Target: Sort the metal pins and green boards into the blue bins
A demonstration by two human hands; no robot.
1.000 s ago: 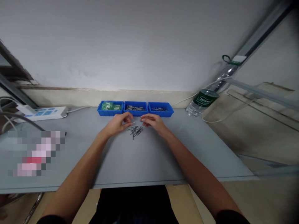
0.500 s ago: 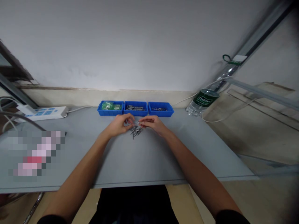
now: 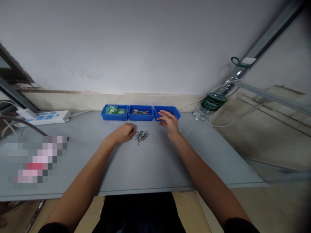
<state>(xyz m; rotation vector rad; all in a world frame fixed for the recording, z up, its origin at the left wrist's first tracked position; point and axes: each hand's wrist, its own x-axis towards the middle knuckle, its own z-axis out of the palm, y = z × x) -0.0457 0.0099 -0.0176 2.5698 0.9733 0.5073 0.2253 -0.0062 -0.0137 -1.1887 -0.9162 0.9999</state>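
A small pile of thin metal pins (image 3: 142, 136) lies on the grey table. Just left of it, my left hand (image 3: 125, 132) rests with curled fingers; what they hold, if anything, is hidden. My right hand (image 3: 168, 123) has its fingers apart and stretched over the front of the right blue bin (image 3: 177, 113), covering part of that bin and its contents. Short metal pieces (image 3: 140, 112) fill the bottom of the middle blue bin (image 3: 141, 118). In the left blue bin (image 3: 107, 117) there are green and pale small items (image 3: 114, 110).
A power strip (image 3: 52, 117) with plugged cables stands at the back left. At the back right, a large water bottle (image 3: 210, 105) leans beside a white cable. A blurred-out patch (image 3: 41, 158) covers something on the left of the table (image 3: 150, 171). The wall is behind the bins.
My hands have parted from above the pile. The right one has moved right to the right bin and spread its fingers; the left has drawn slightly left and curled. The clear item between them no longer shows.
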